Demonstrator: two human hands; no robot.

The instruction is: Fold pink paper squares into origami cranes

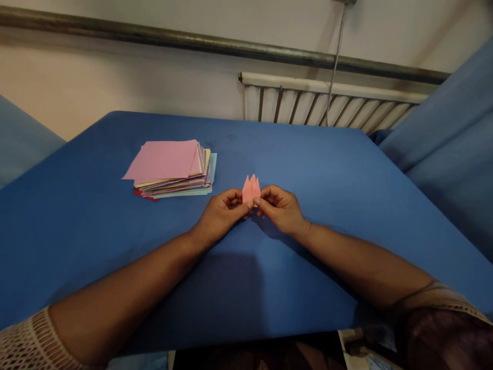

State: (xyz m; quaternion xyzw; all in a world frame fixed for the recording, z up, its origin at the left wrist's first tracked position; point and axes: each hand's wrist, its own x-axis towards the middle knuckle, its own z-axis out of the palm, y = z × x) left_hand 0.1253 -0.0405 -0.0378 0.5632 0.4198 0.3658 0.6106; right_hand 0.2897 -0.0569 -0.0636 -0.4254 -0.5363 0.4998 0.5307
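A small folded pink paper piece [251, 189], with three points at its top, is held upright a little above the blue table. My left hand [225, 208] pinches its lower left side, thumb in front and fingers behind. On the lower right side, my right hand [280, 208] grips the same paper between thumb and fingers. Both thumb tips nearly meet at the bottom edge. The fingers behind the paper are partly hidden. Left of my hands lies a thick stack of coloured paper sheets [165, 160], pink on top, with yellow, light blue and red edges showing.
The blue table [331, 169] reaches back to a wall with a metal pipe [173, 43] and a white radiator [292, 81]. A cord [336, 61] hangs in front of the radiator. Blue curtains [454, 118] flank the table.
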